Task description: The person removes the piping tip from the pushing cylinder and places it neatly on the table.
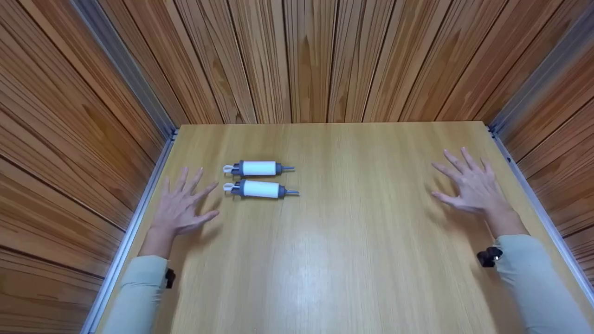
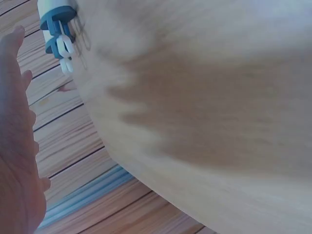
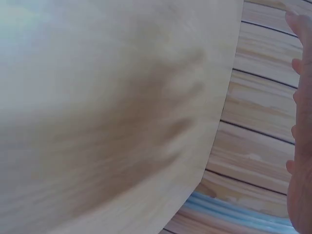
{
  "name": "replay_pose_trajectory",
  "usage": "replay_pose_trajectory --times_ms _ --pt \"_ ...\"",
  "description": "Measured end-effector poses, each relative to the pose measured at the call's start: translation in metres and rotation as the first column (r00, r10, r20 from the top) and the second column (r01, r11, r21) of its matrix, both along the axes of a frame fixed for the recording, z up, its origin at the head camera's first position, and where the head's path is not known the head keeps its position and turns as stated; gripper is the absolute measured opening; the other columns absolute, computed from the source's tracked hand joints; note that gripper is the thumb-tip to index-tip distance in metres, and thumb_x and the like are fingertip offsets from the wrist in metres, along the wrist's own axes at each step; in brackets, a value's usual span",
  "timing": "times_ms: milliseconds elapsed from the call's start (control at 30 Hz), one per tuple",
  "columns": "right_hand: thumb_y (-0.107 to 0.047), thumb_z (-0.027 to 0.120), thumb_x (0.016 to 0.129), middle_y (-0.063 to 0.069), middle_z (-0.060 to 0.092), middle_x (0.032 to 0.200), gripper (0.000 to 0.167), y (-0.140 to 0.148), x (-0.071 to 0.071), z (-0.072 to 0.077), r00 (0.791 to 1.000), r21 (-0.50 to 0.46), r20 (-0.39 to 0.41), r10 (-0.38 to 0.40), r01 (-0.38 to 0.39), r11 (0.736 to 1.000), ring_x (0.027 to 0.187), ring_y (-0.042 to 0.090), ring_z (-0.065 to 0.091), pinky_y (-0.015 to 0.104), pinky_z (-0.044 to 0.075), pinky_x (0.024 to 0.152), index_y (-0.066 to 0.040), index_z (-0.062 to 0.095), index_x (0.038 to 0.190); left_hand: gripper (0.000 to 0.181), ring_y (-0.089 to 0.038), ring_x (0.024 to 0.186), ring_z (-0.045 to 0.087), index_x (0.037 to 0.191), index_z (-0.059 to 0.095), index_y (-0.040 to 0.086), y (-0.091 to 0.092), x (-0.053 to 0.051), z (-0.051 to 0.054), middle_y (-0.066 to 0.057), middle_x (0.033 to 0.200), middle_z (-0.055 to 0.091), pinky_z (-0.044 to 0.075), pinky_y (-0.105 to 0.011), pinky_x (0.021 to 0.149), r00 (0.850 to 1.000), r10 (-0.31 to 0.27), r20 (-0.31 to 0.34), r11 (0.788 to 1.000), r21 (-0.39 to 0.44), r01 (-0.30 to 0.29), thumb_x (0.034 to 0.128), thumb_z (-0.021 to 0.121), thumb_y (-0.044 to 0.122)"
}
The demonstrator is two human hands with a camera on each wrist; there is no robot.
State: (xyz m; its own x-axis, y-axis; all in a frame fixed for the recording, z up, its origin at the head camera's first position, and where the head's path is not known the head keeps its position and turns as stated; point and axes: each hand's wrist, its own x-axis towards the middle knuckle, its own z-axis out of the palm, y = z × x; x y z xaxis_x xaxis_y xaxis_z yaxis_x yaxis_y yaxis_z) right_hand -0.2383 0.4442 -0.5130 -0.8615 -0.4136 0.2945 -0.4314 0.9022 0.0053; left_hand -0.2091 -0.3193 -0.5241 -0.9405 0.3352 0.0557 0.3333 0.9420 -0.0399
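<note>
Two white cylinders with dark grey-blue end caps lie side by side on the table, an upper one (image 1: 259, 168) and a lower one (image 1: 261, 189), thin rods pointing right and white clips at their left ends. Just left of them the left hand (image 1: 181, 208) is held with fingers spread, touching neither. The left wrist view shows that hand (image 2: 19, 141) at its left edge, with the clip ends of the cylinders (image 2: 57, 14) at top left. Far to the right, the right hand (image 1: 475, 188) is spread and holds nothing; it also shows in the right wrist view (image 3: 303, 126).
The light wooden table (image 1: 362, 222) stands between wood-plank walls (image 1: 311, 60). Metal rails (image 1: 139, 218) run along its left and right sides. Both hands cast shadows on the tabletop. A small black device (image 1: 489, 256) sits at the right wrist, another (image 1: 170, 278) at the left.
</note>
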Motion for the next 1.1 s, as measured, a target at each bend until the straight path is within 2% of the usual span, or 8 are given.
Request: replay_pose_trajectory --times_ms 333,500,800,1100 --pt "-0.056 0.077 0.088 0.023 0.048 0.175 0.082 -0.031 -0.007 0.001 0.998 -0.009 -0.023 0.062 -0.063 0.998 0.163 0.06 0.036 0.092 0.031 0.12 -0.022 0.06 0.16 0.086 -0.05 0.177 0.013 0.174 0.041 0.039 0.03 -0.014 0.011 -0.013 0.19 0.021 0.013 -0.084 0.135 0.998 -0.053 0.023 0.998 0.017 0.052 0.0986 0.06 0.075" --pt "-0.057 0.076 0.088 0.021 0.047 0.176 0.083 -0.045 -0.011 0.004 0.994 0.017 -0.045 0.102 -0.101 0.995 0.162 0.06 0.038 0.091 0.031 0.121 -0.023 0.059 0.161 0.086 -0.049 0.178 0.011 0.174 0.041 0.038 0.046 -0.02 0.014 -0.012 0.191 0.019 0.01 -0.083 0.136 0.996 -0.083 0.03 0.996 0.041 0.081 0.0989 0.061 0.074" --pt "-0.058 0.074 0.088 0.021 0.048 0.176 0.084 -0.061 -0.015 0.003 0.988 0.014 -0.056 0.146 -0.145 0.989 0.162 0.06 0.039 0.091 0.031 0.122 -0.023 0.058 0.163 0.086 -0.048 0.178 0.011 0.175 0.04 0.038 0.064 -0.023 0.009 -0.012 0.191 0.02 0.013 -0.083 0.137 0.995 -0.085 0.045 0.996 0.037 0.083 0.0994 0.062 0.074" --pt "-0.06 0.073 0.088 0.019 0.049 0.176 0.084 -0.073 -0.017 0.0 0.985 0.013 -0.078 0.152 -0.151 0.988 0.162 0.058 0.041 0.09 0.034 0.121 -0.024 0.058 0.162 0.086 -0.048 0.176 0.019 0.176 0.038 0.039 0.082 -0.032 0.001 -0.01 0.19 0.023 0.02 -0.083 0.135 0.995 -0.095 0.042 0.994 0.051 0.093 0.1003 0.063 0.073"
